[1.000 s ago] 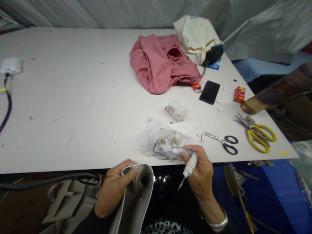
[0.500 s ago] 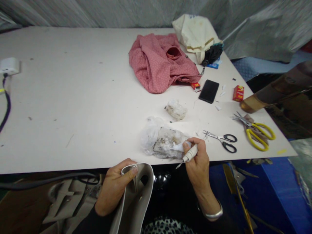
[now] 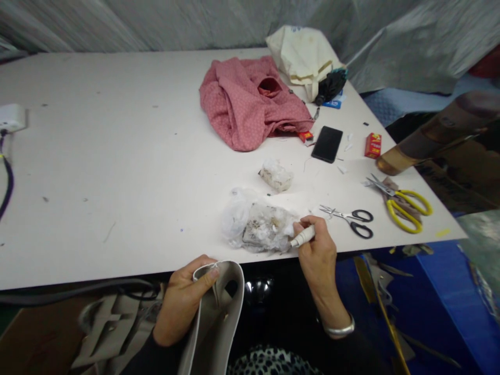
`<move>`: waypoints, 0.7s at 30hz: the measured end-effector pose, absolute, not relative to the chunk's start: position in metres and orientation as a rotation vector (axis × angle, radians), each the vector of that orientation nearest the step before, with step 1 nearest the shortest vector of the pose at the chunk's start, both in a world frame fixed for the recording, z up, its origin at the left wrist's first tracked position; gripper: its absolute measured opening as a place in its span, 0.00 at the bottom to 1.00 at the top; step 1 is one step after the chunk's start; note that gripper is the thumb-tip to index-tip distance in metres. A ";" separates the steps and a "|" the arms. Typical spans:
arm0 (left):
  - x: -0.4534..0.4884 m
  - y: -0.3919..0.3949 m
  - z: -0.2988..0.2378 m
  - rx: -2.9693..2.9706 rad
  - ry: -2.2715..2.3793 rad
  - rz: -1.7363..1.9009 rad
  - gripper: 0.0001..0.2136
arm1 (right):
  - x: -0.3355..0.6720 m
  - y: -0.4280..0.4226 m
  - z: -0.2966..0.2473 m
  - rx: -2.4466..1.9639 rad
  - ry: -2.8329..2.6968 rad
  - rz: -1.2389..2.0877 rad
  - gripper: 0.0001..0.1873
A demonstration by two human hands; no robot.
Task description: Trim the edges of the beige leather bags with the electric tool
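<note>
At the table's front edge my left hand [image 3: 188,294] is closed on the rim of a beige leather bag [image 3: 211,333], thumb inside and fingers outside. The bag's opening faces up, and a small metal stud shows on its inner wall. My right hand [image 3: 318,255] is closed around an awl [image 3: 302,237] with a white wrapped handle; its thin tip points down-left and is hard to make out. Just left of these fingers lies a stained, pale block [image 3: 260,229] in crumpled clear plastic [image 3: 234,216]. I cannot tell whether the fingers touch the plastic.
A smaller wrapped lump [image 3: 276,175] lies behind. To the right are black-handled scissors [image 3: 361,221], yellow-handled scissors [image 3: 406,205], a phone [image 3: 327,144], a red box [image 3: 373,146] and a brown cylindrical post [image 3: 425,135]. Pink cloth [image 3: 250,104] and a cream bag [image 3: 302,54] lie farther back.
A white pointed piece that stuck out from my right fingers over the plastic no longer shows. The awl has turned a little in that hand. My left hand still grips the bag.
</note>
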State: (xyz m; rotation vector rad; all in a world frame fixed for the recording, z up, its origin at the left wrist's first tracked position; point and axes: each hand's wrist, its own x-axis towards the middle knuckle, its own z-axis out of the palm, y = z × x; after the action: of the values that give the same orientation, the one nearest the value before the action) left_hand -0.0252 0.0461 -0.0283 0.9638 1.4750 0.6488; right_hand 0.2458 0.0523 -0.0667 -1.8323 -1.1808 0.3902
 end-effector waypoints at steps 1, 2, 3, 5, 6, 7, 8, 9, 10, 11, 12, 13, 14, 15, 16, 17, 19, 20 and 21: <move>-0.026 0.046 -0.030 0.961 1.473 0.642 0.17 | 0.246 0.052 -0.066 -1.855 -1.237 0.352 0.10; -0.027 0.045 -0.032 0.966 1.473 0.638 0.18 | 0.246 0.052 -0.066 -1.866 -1.271 0.323 0.11; -0.029 0.045 -0.035 0.978 1.473 0.635 0.18 | 0.246 0.051 -0.065 -1.866 -1.285 0.305 0.12; -0.032 0.045 -0.038 1.017 1.473 0.634 0.18 | 0.246 0.048 -0.064 -1.813 -1.265 0.291 0.14; -0.033 0.045 -0.040 1.029 1.475 0.633 0.18 | 0.246 0.046 -0.062 -1.755 -1.244 0.293 0.16; -0.033 0.045 -0.040 1.035 1.478 0.626 0.18 | 0.245 0.043 -0.059 -1.675 -1.226 0.301 0.18; -0.033 0.045 -0.040 1.037 1.481 0.621 0.17 | 0.244 0.039 -0.055 -1.582 -1.214 0.321 0.19; -0.032 0.045 -0.040 1.040 1.485 0.615 0.17 | 0.243 0.036 -0.050 -1.490 -1.211 0.356 0.20; -0.032 0.045 -0.040 1.043 1.490 0.611 0.17 | 0.240 0.033 -0.045 -1.409 -1.218 0.404 0.20; -0.031 0.045 -0.039 1.047 1.495 0.610 0.17 | 0.238 0.029 -0.039 -1.347 -1.232 0.450 0.18; -0.030 0.045 -0.039 1.054 1.499 0.610 0.17 | 0.235 0.027 -0.034 -1.309 -1.247 0.483 0.15; -0.030 0.045 -0.038 1.063 1.505 0.610 0.17 | 0.232 0.025 -0.030 -1.291 -1.264 0.496 0.11; -0.029 0.045 -0.039 1.072 1.511 0.609 0.17 | 0.229 0.024 -0.028 -1.287 -1.279 0.496 0.09; -0.029 0.045 -0.039 1.082 1.516 0.606 0.17 | 0.227 0.023 -0.027 -1.292 -1.287 0.491 0.07; -0.029 0.044 -0.039 1.094 1.523 0.607 0.17 | 0.226 0.022 -0.027 -1.306 -1.286 0.489 0.06; -0.029 0.044 -0.039 1.105 1.531 0.610 0.17 | 0.226 0.022 -0.029 -1.327 -1.276 0.496 0.05; -0.029 0.044 -0.039 1.109 1.537 0.621 0.17 | 0.226 0.021 -0.033 -1.375 -1.251 0.525 0.04; -0.029 0.044 -0.039 1.103 1.540 0.627 0.17 | 0.228 0.019 -0.036 -1.392 -1.237 0.538 0.04; -0.029 0.044 -0.039 1.094 1.542 0.630 0.17 | 0.229 0.017 -0.038 -1.396 -1.227 0.545 0.04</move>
State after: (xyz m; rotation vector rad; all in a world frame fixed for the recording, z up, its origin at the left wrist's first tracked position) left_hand -0.0288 0.0438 -0.0391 1.0944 1.5424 0.6299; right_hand 0.2292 0.0175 -0.0384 -1.3958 -1.2270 0.5453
